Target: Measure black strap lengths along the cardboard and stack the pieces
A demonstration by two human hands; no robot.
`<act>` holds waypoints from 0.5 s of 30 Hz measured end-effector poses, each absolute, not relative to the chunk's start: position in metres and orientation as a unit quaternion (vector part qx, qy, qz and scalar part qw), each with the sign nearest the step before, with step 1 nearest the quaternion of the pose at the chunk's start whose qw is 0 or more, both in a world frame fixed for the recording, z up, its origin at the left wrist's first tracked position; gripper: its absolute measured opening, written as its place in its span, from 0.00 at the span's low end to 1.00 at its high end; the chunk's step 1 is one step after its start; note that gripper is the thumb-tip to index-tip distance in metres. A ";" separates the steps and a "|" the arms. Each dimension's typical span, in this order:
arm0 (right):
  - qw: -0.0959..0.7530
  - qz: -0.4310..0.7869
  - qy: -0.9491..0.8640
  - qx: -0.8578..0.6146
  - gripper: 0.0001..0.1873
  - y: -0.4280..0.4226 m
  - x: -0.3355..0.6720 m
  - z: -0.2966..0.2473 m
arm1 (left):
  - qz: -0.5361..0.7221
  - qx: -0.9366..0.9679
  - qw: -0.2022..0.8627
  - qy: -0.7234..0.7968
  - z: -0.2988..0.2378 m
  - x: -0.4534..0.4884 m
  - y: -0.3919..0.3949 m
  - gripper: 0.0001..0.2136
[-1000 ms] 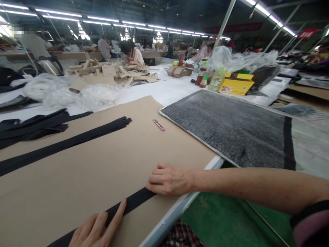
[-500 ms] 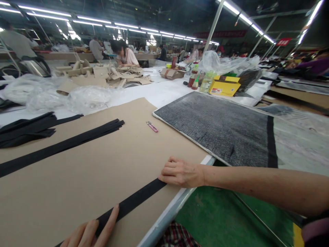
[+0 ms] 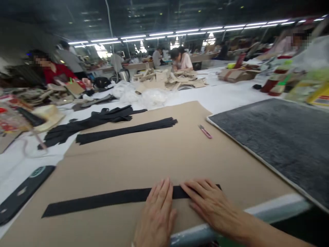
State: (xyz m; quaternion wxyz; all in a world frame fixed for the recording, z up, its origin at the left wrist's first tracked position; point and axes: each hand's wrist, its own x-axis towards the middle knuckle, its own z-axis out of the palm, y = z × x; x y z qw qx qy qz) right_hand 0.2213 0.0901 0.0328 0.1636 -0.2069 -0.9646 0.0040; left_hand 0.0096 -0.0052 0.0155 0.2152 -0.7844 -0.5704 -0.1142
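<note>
A single black fabric strip (image 3: 102,202) lies flat across the brown board (image 3: 123,161), close to the table edge. My left hand (image 3: 158,212) rests flat on the strip, fingers stretched out side by side. Just right of it, my right hand (image 3: 208,202) presses its extended fingers on the strip's right end, covering part of it. Beyond them a stack of black strips (image 3: 128,130) lies on the board. Small pink-handled thread snips (image 3: 205,131) sit at the board's right side, touched by neither hand.
A dark grey sheet (image 3: 277,133) with a pale edge lies at right. More black strips (image 3: 97,120) are heaped at the far left, and a dark elongated piece (image 3: 25,192) lies at left. Clear plastic (image 3: 151,96), a cardboard box (image 3: 236,74) and bottles (image 3: 277,82) stand farther back. Other people work beyond.
The view has swung left. My right hand has gone from bent fingers at the strip's end to lying flat, and my left hand now lies close beside it.
</note>
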 end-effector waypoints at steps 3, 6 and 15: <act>0.196 -0.047 -0.959 -0.197 0.19 0.094 0.227 0.018 | -0.064 -0.773 0.242 -0.583 0.012 -0.018 -0.023 0.28; 0.203 -0.080 -0.958 -0.186 0.20 0.101 0.236 0.016 | -0.014 -0.725 0.223 -0.651 0.002 -0.080 -0.067 0.28; 0.245 -0.076 -0.957 -0.137 0.14 0.121 0.210 0.035 | -0.155 -0.422 -0.018 -0.893 0.023 -0.243 -0.114 0.28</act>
